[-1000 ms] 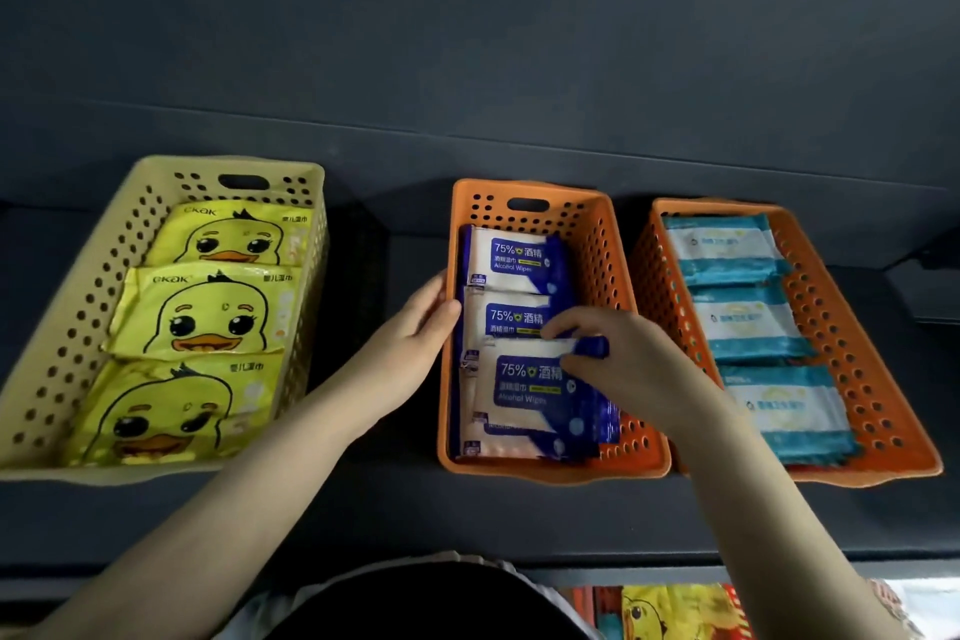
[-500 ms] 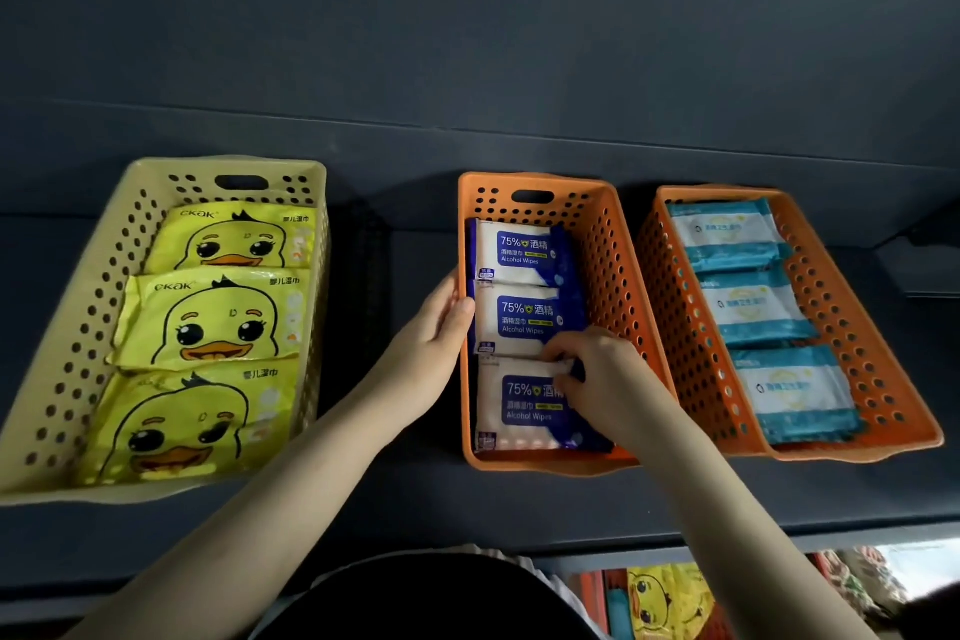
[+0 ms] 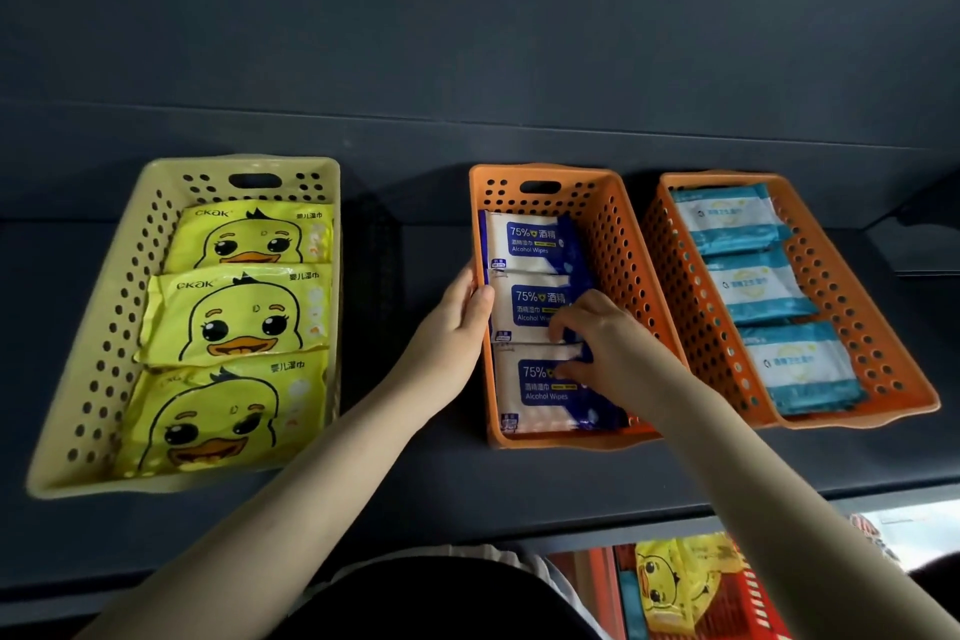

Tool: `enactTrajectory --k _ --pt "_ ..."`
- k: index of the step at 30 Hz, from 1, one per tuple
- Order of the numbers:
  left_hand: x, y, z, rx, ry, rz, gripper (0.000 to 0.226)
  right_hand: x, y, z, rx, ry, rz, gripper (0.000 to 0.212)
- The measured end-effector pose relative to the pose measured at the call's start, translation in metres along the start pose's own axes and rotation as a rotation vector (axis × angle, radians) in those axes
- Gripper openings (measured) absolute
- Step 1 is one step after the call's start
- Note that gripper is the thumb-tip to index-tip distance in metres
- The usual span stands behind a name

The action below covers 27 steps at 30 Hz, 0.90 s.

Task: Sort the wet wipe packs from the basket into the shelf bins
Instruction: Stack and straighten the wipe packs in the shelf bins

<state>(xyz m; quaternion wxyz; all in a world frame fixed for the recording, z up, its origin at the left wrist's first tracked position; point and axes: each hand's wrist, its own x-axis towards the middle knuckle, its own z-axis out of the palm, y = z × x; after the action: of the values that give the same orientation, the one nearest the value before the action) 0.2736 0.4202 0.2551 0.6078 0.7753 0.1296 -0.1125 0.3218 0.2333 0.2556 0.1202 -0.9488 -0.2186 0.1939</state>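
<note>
Near alcohol wipes pack (image 3: 545, 395) now lies flat in the near end of the middle orange bin (image 3: 618, 250), on the dark shelf (image 3: 467, 483).
1.0 s ago this pack sat tilted over the two packs behind it; it now lies in row with them. Right hand (image 3: 608, 343) still pinches its far edge, fingers curled. Left hand (image 3: 457, 322) stays on the bin's left wall, thumb over the rim. Duck packs (image 3: 234, 322) in the yellow bin (image 3: 156, 203) at left and teal packs (image 3: 758, 286) in the right orange bin (image 3: 857, 307) are unchanged.
</note>
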Motion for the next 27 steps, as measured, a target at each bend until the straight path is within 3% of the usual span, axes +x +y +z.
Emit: enactTrajectory --k 13,17,20,24,27 --pt "-0.004 0.005 0.007 0.1 0.097 -0.027 0.051 0.018 0.012 -0.004 -0.031 -0.1 -0.12 0.032" --pt "-0.01 0.007 0.004 0.157 0.128 0.007 0.05 0.01 0.007 -0.017 -0.031 -0.099 -0.083 0.04" --pt "-0.025 0.008 -0.002 0.273 0.151 0.082 0.052 -0.015 0.001 -0.031 -0.013 0.072 -0.071 0.047" --pt "-0.066 0.003 -0.011 0.393 0.201 0.247 0.049 -0.083 -0.011 -0.035 0.041 0.386 -0.048 0.037" --pt "-0.115 -0.013 -0.013 0.491 0.245 0.371 0.041 -0.153 -0.02 -0.019 0.082 0.518 0.026 0.036"
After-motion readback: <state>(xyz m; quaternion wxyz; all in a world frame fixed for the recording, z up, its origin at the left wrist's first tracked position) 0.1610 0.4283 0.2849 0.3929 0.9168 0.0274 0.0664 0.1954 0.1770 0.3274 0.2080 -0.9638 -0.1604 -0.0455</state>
